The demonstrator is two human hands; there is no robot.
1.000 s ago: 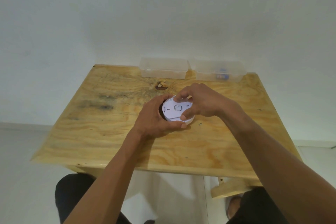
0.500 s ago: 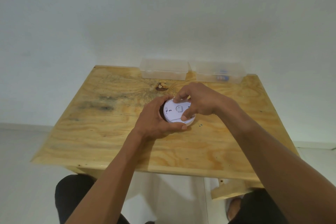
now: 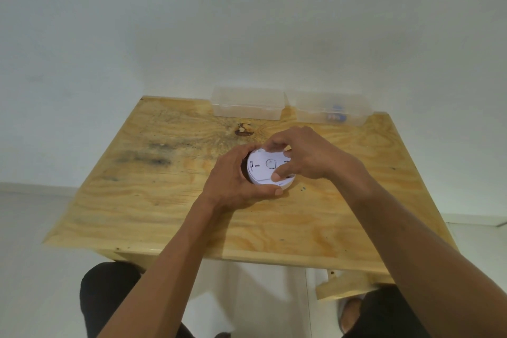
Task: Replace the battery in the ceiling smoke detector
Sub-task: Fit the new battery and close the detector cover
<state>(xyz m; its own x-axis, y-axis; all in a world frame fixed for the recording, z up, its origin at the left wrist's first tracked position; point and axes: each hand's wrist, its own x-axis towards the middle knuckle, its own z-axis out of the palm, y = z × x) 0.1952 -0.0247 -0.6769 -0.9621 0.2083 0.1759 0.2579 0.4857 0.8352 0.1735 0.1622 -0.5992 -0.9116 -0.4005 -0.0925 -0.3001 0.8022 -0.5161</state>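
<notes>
1. A pale plywood surface (image 3: 153, 200) stands against a plain white wall, with a dark knot near its far middle; the person's knees show under the near edge.
2. The left hand (image 3: 233, 181) is wrapped round the left and near side of the smoke detector (image 3: 264, 170), fingers closed on its rim, steadying it just above or on the surface at the middle.
3. The smoke detector, a white round unit, shows its flat back plate upward, with slots and a small central disc.
4. The right hand (image 3: 304, 153) is clamped on the detector's top plate from the right, thumb on the near edge and fingers over the far edge.
5. At the back stand two clear boxes: the left box (image 3: 248, 103) looks empty, the right box (image 3: 333, 107) holds something blue, perhaps batteries; too blurred to tell.
6. Judging by the opposed grips, the step in hand is twisting the plate off the body. The next move likely calls for a firm counter-turn, then lifting the plate clear to reach the battery.
</notes>
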